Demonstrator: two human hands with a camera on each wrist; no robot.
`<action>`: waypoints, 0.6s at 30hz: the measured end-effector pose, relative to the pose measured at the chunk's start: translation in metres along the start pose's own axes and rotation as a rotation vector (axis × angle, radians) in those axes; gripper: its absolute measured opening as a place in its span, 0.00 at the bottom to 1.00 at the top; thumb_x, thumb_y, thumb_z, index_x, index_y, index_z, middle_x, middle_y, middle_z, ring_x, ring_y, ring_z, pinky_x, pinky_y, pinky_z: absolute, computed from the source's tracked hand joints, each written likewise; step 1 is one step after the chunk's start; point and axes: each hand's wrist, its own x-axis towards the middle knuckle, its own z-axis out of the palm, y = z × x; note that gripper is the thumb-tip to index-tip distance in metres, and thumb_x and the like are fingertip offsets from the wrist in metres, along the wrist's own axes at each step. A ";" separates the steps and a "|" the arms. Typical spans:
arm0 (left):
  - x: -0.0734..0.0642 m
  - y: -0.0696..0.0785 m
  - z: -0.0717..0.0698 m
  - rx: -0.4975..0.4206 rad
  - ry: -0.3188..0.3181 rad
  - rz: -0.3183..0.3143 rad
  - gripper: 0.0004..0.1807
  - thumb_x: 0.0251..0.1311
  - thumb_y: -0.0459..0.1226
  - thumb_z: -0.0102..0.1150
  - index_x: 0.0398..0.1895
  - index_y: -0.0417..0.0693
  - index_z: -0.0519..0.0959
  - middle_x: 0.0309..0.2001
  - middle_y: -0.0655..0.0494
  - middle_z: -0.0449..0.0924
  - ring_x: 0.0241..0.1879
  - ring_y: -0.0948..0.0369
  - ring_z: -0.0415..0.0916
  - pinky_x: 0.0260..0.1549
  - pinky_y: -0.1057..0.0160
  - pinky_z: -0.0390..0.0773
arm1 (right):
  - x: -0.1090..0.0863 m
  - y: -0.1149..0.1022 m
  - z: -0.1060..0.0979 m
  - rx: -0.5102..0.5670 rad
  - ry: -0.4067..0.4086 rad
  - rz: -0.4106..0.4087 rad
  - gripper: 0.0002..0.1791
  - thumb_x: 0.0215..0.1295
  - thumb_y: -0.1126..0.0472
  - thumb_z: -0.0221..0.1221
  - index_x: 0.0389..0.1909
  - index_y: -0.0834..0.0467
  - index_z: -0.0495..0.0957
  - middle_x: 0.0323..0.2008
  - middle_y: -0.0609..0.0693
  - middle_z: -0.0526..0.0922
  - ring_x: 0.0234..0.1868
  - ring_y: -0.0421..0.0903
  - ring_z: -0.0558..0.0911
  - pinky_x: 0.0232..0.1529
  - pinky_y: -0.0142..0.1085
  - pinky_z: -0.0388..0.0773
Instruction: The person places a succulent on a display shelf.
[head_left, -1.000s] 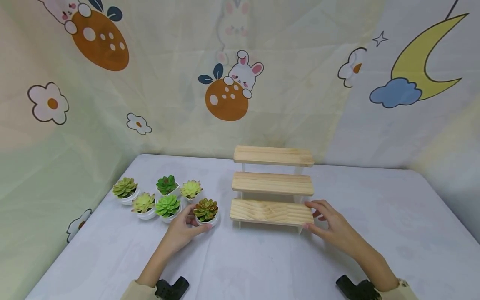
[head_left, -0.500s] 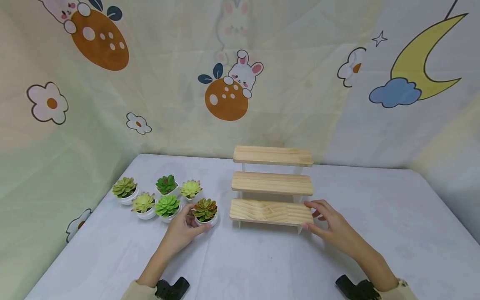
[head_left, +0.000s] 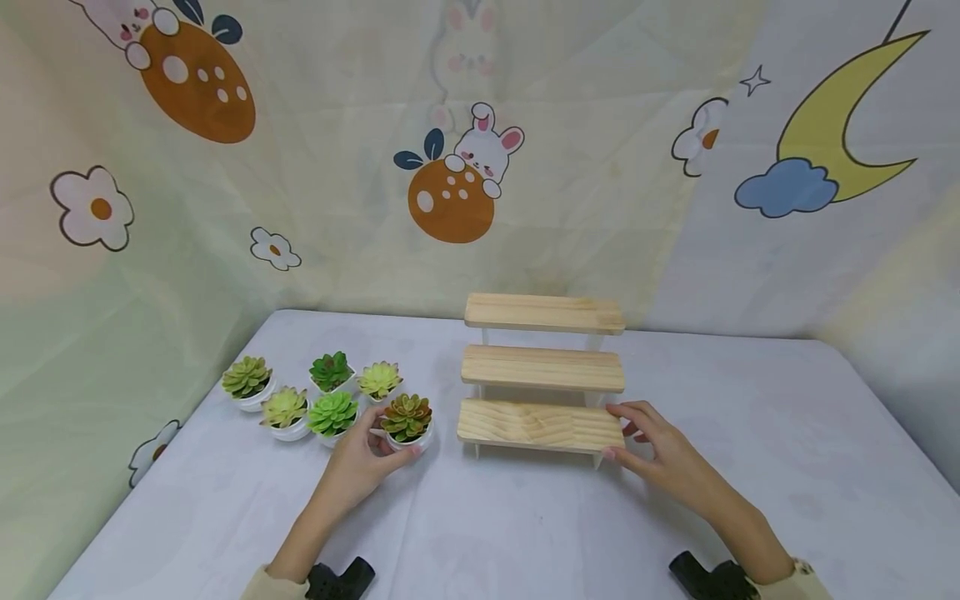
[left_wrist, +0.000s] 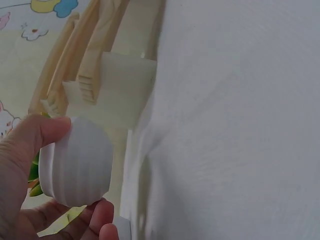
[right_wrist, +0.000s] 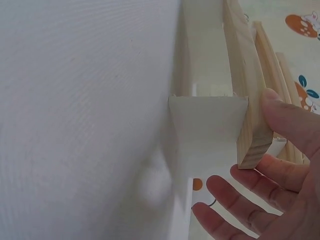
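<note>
My left hand (head_left: 358, 460) pinches a small succulent (head_left: 407, 418) with green and reddish-brown leaves, thumb and fingers on its white pot. In the left wrist view the ribbed white pot (left_wrist: 77, 162) sits between thumb and fingertips, its leaves mostly hidden behind it. A three-tier wooden display stand (head_left: 542, 425) with pale supports stands right of the plant. At the right end of its lowest board, my right hand (head_left: 652, 443) holds on with thumb and fingers. The right wrist view shows the thumb on the board (right_wrist: 254, 137) face and a fingertip at its end.
Several other potted succulents stand on the left of the white-covered table (head_left: 525, 542), among them a bright green one (head_left: 333, 412) close to my left hand and a pale yellow-green one (head_left: 379, 379) behind. A printed cloth (head_left: 337, 167) hangs behind the table.
</note>
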 end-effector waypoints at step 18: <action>-0.011 0.043 0.001 -0.002 0.000 0.128 0.40 0.41 0.45 0.73 0.60 0.46 0.67 0.49 0.48 0.74 0.32 0.64 0.74 0.24 0.69 0.73 | 0.000 -0.005 -0.003 0.022 -0.027 0.054 0.29 0.56 0.57 0.65 0.58 0.62 0.69 0.51 0.50 0.74 0.40 0.38 0.76 0.41 0.38 0.78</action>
